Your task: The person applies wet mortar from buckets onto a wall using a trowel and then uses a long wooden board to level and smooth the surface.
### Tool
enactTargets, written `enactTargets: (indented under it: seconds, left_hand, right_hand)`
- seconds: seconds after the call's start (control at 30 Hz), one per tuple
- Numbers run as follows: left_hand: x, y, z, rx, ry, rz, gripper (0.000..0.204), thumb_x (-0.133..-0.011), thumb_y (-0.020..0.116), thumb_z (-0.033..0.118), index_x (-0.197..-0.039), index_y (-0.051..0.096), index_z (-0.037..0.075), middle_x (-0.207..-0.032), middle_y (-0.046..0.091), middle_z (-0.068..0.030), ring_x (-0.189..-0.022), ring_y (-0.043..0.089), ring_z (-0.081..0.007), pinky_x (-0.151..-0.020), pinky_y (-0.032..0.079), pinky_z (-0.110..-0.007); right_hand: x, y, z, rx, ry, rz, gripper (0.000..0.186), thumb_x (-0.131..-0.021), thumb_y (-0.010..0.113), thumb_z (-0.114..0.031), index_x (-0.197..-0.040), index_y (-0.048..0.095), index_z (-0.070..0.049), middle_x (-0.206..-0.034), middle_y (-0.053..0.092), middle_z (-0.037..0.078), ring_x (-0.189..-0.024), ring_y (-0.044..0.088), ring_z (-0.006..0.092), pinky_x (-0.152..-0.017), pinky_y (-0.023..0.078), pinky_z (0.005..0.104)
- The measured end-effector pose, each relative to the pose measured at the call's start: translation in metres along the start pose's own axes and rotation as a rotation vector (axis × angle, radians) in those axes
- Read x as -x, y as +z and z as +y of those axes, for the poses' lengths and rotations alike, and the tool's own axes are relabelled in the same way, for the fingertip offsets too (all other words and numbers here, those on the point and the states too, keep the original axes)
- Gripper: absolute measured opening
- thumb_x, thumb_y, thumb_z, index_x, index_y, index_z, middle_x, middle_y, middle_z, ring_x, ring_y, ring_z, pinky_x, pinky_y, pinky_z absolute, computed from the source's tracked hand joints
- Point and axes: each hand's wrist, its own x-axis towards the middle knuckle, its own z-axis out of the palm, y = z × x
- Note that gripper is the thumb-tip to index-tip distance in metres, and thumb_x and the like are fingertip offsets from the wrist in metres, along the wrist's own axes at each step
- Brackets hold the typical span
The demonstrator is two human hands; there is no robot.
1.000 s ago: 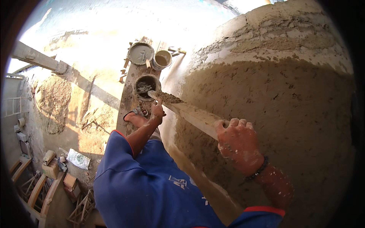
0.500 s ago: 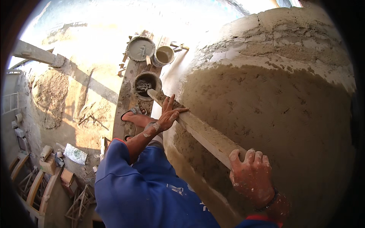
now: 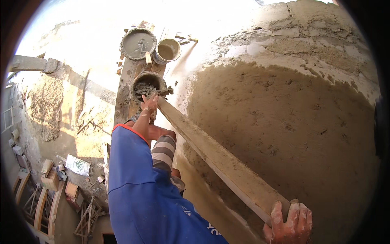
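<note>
A long, mortar-smeared screed board (image 3: 219,156) slants from the lower right up to a mortar bucket (image 3: 164,81). My right hand (image 3: 290,221) grips its lower end, fingers bent over the edge. At the board's upper end is my left hand (image 3: 150,104), fingers stretched out beside the bucket's rim; whether it touches the board is hard to tell. A clump of wet mortar (image 3: 165,92) hangs at the rim by the board's tip. More grey mortar (image 3: 144,88) lies inside the bucket. To the right spreads a wall coated with wet brown plaster (image 3: 276,118).
Behind the bucket, a round basin (image 3: 138,42) of grey slurry holds a wooden-handled tool (image 3: 148,58). Another bucket (image 3: 167,51) stands beside it on the plank scaffold (image 3: 124,99). Far below left lie a white sack (image 3: 78,165), a sand heap (image 3: 44,107) and timber pieces (image 3: 87,219).
My left hand has slid along the board to its upper end, pushing mortar toward the bucket. The board and my right hand have shifted down and right in the view.
</note>
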Motion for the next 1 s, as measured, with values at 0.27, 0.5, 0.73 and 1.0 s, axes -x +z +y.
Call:
enactTargets:
  seconds: [0.27,0.5,0.73,1.0]
  left_hand:
    - [0.028,-0.007,0.000,0.354,-0.121,0.215,0.052,-0.083,0.056,0.034,-0.122,0.049,0.000,-0.115,0.054,-0.0264,-0.110,0.051,-0.0376,-0.091,0.040,-0.041]
    - [0.119,-0.018,0.054,0.898,-0.582,-0.327,0.067,-0.085,0.045,0.058,-0.132,0.036,0.011,-0.113,0.053,-0.0239,-0.100,0.054,-0.0394,-0.085,0.044,-0.052]
    - [0.150,-0.014,0.096,1.425,-0.546,-0.319,0.040,-0.088,0.052,0.037,-0.110,0.050,0.004,-0.107,0.059,-0.0141,-0.094,0.060,-0.0308,-0.083,0.049,-0.050]
    - [0.233,-0.007,0.123,1.246,-0.683,-0.517,0.028,-0.087,0.054,0.023,-0.105,0.051,0.002,-0.101,0.061,-0.0135,-0.089,0.061,-0.0309,-0.083,0.049,-0.051]
  right_hand:
    - [-0.012,-0.004,0.026,0.043,-0.104,0.052,0.034,-0.079,0.057,-0.025,-0.110,0.055,-0.013,-0.095,0.056,0.018,-0.082,0.056,0.0293,-0.069,0.048,0.0377]
    - [-0.005,0.000,0.020,-0.089,-0.035,0.087,0.044,-0.068,0.064,-0.021,-0.107,0.053,-0.004,-0.089,0.055,0.028,-0.075,0.055,0.0330,-0.067,0.045,0.0413]
    - [0.067,-0.026,0.052,-0.144,0.040,0.006,0.044,-0.072,0.060,-0.016,-0.114,0.051,-0.003,-0.099,0.053,0.028,-0.086,0.054,0.0371,-0.075,0.045,0.0448]
    - [0.237,-0.035,0.100,-0.485,0.273,-0.213,0.049,-0.068,0.067,-0.023,-0.115,0.054,-0.013,-0.104,0.053,0.017,-0.096,0.053,0.0326,-0.080,0.046,0.0418]
